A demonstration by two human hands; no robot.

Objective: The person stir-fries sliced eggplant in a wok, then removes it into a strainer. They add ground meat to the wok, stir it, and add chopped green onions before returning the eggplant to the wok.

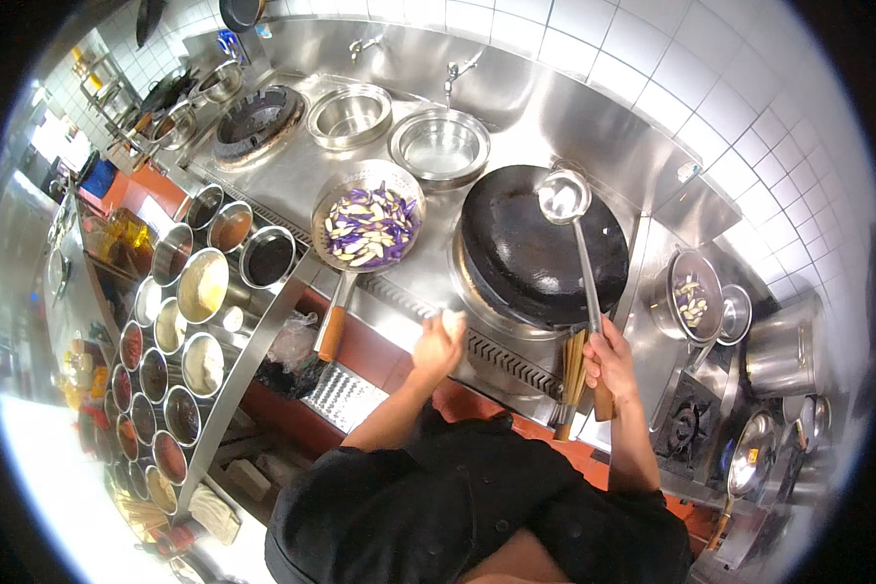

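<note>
My right hand (609, 358) grips the long handle of a steel ladle (566, 198), near its wooden end. The ladle's bowl is over the far right part of a black wok (533, 233), which sits on the near burner. A bamboo wok brush (573, 372) is just left of that hand. My left hand (438, 347) is curled in front of the wok's near left edge. A pale patch shows at its fingers, too bright to tell what it is. Left of the wok, a perforated strainer (369, 175) holds cut purple-skinned eggplant (372, 225); its wooden handle points toward me.
Steel basins (350, 117) (439, 146) and a faucet (450, 73) line the back. An empty wok burner (255, 125) is far left. Several seasoning pots (203, 285) fill the left rack. At right are a pot with eggplant pieces (692, 299), a stockpot (785, 350) and a small burner (686, 423).
</note>
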